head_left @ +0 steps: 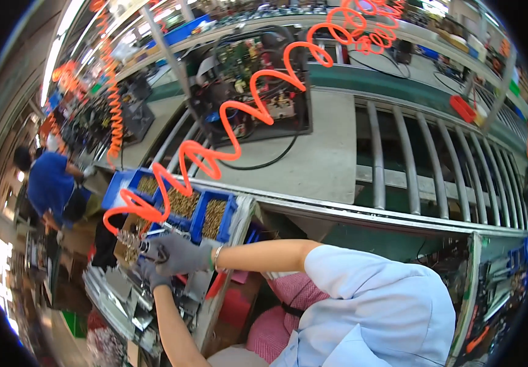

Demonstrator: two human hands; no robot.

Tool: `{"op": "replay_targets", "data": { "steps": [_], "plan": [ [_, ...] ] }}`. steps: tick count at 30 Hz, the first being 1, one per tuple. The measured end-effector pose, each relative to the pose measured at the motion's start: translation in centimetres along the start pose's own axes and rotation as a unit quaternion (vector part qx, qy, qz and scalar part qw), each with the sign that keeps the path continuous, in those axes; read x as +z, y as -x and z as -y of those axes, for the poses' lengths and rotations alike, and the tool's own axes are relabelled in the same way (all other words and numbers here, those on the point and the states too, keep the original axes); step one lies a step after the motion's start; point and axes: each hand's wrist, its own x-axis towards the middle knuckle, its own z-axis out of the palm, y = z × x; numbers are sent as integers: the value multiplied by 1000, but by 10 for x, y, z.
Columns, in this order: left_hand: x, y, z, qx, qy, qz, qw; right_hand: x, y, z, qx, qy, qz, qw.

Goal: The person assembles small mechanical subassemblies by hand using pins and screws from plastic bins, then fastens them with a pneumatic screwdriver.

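My right hand, in a grey glove, is closed around a metal air tool. An orange coiled air hose runs down to the tool's end. Right below it my left hand, gloved too, has its fingers curled in close to the tool; what they grip is hidden. Both hands are over a bench heaped with bent sheet-metal parts. Just beyond them stand blue bins of small brass-coloured screws or fasteners.
Past the bins runs a conveyor with a grey board and metal rollers. On it stands an open black-framed machine full of wiring. A person in a blue shirt works at the left. Red bins are under the bench edge.
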Motion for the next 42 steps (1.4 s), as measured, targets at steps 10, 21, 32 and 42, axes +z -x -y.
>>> {"op": "replay_targets", "data": {
  "steps": [10,21,32,42],
  "plan": [
    [90,-34,63,56,148,-204,966,4,-1,8,-30,-46,10,998],
    [-176,46,11,-252,768,-7,588,11,8,9,14,-44,60,997],
    [-160,248,-59,-360,904,48,223,-2,51,22,-216,-12,-10,976],
    [-204,241,-118,-369,865,136,312,-42,130,67,-185,-265,14,946]
  ]
}}
